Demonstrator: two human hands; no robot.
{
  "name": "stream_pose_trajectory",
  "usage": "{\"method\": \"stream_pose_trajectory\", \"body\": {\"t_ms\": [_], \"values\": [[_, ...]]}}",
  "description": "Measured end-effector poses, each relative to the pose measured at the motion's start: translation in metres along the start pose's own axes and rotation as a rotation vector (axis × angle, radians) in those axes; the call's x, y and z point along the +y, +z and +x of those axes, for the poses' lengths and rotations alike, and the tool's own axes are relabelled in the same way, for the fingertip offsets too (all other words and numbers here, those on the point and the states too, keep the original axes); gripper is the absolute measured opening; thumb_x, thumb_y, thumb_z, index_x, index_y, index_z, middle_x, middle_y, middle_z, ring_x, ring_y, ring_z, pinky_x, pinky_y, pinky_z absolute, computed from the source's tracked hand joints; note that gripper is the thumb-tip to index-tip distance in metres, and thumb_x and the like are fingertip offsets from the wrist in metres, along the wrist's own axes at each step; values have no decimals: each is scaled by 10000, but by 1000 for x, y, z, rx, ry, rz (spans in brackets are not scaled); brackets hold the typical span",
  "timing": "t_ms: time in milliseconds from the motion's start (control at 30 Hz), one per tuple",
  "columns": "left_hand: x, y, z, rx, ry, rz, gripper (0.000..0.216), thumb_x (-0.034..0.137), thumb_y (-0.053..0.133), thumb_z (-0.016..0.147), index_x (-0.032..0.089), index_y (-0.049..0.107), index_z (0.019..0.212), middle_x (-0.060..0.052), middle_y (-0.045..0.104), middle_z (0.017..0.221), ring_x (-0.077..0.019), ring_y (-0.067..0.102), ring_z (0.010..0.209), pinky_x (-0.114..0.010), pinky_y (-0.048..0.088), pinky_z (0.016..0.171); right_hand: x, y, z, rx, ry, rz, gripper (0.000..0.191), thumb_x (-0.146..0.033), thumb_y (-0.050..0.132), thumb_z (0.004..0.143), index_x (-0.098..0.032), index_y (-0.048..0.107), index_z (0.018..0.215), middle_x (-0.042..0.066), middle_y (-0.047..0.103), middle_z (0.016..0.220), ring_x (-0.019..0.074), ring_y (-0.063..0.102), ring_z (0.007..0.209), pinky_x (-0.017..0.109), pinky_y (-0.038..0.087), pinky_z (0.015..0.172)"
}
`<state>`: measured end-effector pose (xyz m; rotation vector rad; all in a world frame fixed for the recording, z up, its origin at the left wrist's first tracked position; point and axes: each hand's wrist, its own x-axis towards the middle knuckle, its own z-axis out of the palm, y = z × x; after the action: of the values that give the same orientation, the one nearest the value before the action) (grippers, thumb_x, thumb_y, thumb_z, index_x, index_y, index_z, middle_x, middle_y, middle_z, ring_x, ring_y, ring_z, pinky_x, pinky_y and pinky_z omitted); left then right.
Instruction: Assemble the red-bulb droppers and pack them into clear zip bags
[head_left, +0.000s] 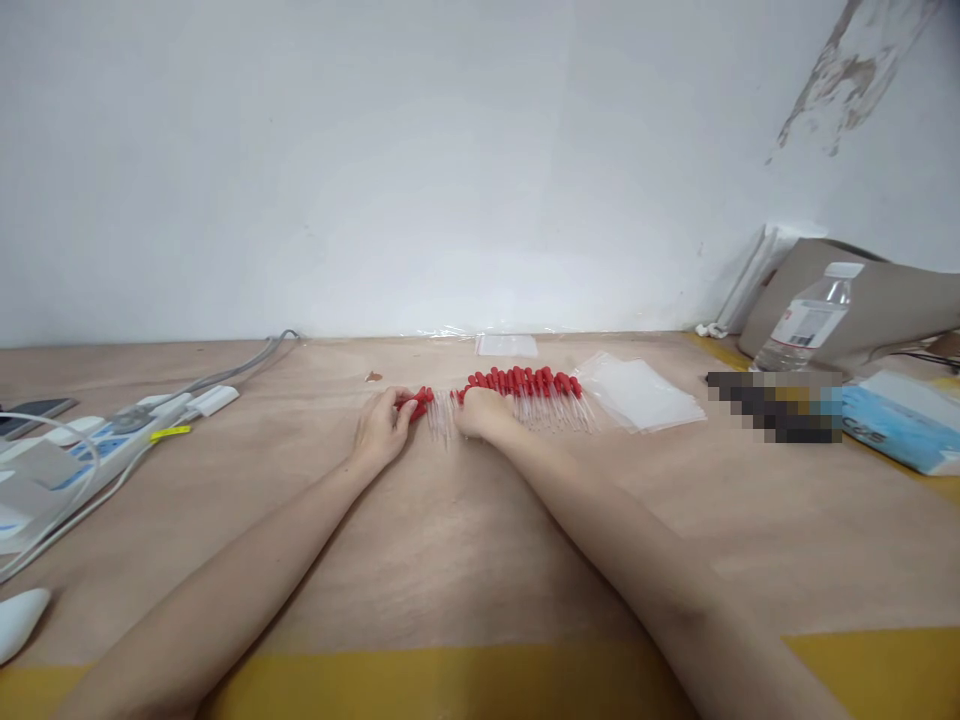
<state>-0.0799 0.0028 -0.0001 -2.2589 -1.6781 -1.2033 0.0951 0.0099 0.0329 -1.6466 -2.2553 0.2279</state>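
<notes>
My left hand (384, 424) is closed around the red ends of a small bunch of droppers (439, 418), whose thin clear tubes point toward me and to the right. Just right of it, my right hand (484, 413) reaches down with curled fingers at the left end of a row of droppers (534, 382). These have red bulbs at the back and clear tips toward me. A red bulb shows at the fingertips of my right hand, but the grip itself is mostly hidden behind the hand.
Clear plastic bags (641, 393) lie right of the row, with a small bag (507, 345) by the wall. A water bottle (806, 320) and a blue tissue pack (904, 420) are at the right. A power strip (112, 440) with cables lies left, a white mouse (21, 622) nearer.
</notes>
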Motion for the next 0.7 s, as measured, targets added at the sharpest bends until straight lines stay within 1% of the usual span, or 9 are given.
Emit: {"method": "stream_pose_trajectory", "body": {"t_ms": [67, 100, 167, 233, 267, 333, 367, 500, 700], "values": [[4, 1, -3, 20, 59, -8, 278, 312, 394, 841, 167, 546, 1023, -65, 603, 903, -201, 535, 872, -323, 404, 806, 12, -10, -11, 10, 31, 20, 228, -267, 447, 820, -109, 606, 782, 159, 650, 805, 239, 611, 771, 330, 420, 654], [8, 2, -5, 16, 86, -21, 297, 304, 380, 850, 163, 544, 1053, -71, 595, 913, -198, 531, 883, -321, 404, 815, 21, -15, -18, 27, 21, 41, 238, -269, 419, 841, -112, 594, 807, 144, 649, 825, 215, 607, 782, 303, 423, 652], [18, 3, -11, -24, 129, -70, 302, 295, 366, 860, 161, 564, 1044, -75, 577, 905, -188, 528, 882, -308, 412, 808, 43, -20, -38, 78, -37, 91, 213, -241, 373, 871, -131, 554, 890, 97, 640, 879, 157, 592, 806, 254, 426, 671], [33, 5, -18, -85, 158, -131, 279, 296, 381, 860, 168, 590, 994, -68, 573, 894, -178, 531, 872, -298, 418, 789, 66, -20, -60, 205, -212, 214, 169, -205, 392, 862, -137, 538, 910, 72, 631, 853, 142, 579, 777, 253, 431, 677], [41, 6, -22, -115, 172, -150, 264, 299, 396, 858, 173, 598, 972, -63, 579, 896, -177, 532, 873, -302, 414, 791, 77, -18, -72, 276, -295, 233, 168, -198, 410, 852, -139, 533, 950, 71, 624, 864, 145, 572, 785, 266, 433, 695], [56, 6, -28, -170, 209, -160, 237, 312, 427, 851, 189, 607, 943, -48, 606, 890, -177, 538, 859, -328, 390, 814, 93, -11, -91, 413, -423, 210, 242, -184, 415, 846, -132, 517, 1060, 89, 605, 896, 160, 550, 831, 295, 428, 741], [63, 6, -31, -192, 227, -156, 226, 322, 443, 845, 198, 611, 930, -38, 621, 872, -176, 544, 838, -342, 375, 826, 97, -8, -99, 447, -460, 200, 251, -177, 411, 847, -138, 527, 1067, 87, 597, 883, 157, 544, 815, 292, 428, 730], [77, 7, -35, -242, 273, -153, 206, 349, 488, 826, 211, 623, 899, -14, 646, 795, -161, 556, 752, -352, 357, 812, 97, 0, -111, 489, -519, 175, 237, -183, 436, 843, -184, 578, 1032, 49, 577, 807, 135, 532, 731, 282, 409, 691], [77, 7, -35, -262, 292, -233, 194, 320, 492, 828, 203, 626, 906, -15, 648, 787, -152, 560, 728, -312, 398, 749, 88, 3, -105, 438, -539, 103, 244, -189, 426, 852, -195, 585, 1037, 55, 596, 842, 140, 542, 744, 321, 378, 720]]}}
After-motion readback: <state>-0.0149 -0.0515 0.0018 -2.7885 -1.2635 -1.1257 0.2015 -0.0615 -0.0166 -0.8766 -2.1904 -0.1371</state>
